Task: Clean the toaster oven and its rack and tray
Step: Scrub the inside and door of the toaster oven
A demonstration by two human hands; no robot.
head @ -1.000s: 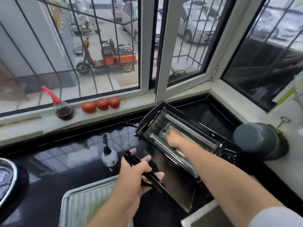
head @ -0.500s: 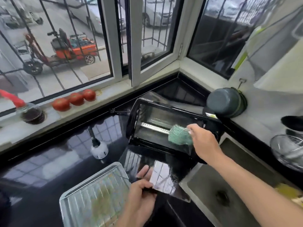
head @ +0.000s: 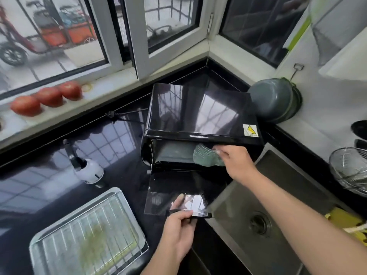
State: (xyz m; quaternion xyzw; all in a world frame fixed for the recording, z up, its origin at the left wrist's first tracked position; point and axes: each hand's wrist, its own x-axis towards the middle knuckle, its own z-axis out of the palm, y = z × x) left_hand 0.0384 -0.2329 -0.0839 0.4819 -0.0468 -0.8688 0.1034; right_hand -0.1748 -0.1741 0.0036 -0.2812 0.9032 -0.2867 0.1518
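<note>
The black toaster oven stands on the dark counter in the window corner, its glass door folded down toward me. My left hand grips the door's handle at its front edge. My right hand holds a green scrub cloth at the right side of the oven's opening. The metal tray lies on the counter at lower left, with the wire rack resting in it.
A steel sink opens just right of the oven door. A grey pot leans at the back right, a wire strainer sits at far right. Three tomatoes line the sill; a white-based bottle stands left of the oven.
My right hand came out from deep inside the oven to the right edge of its opening with the cloth. The oven now shows its top. My left hand stays on the door handle.
</note>
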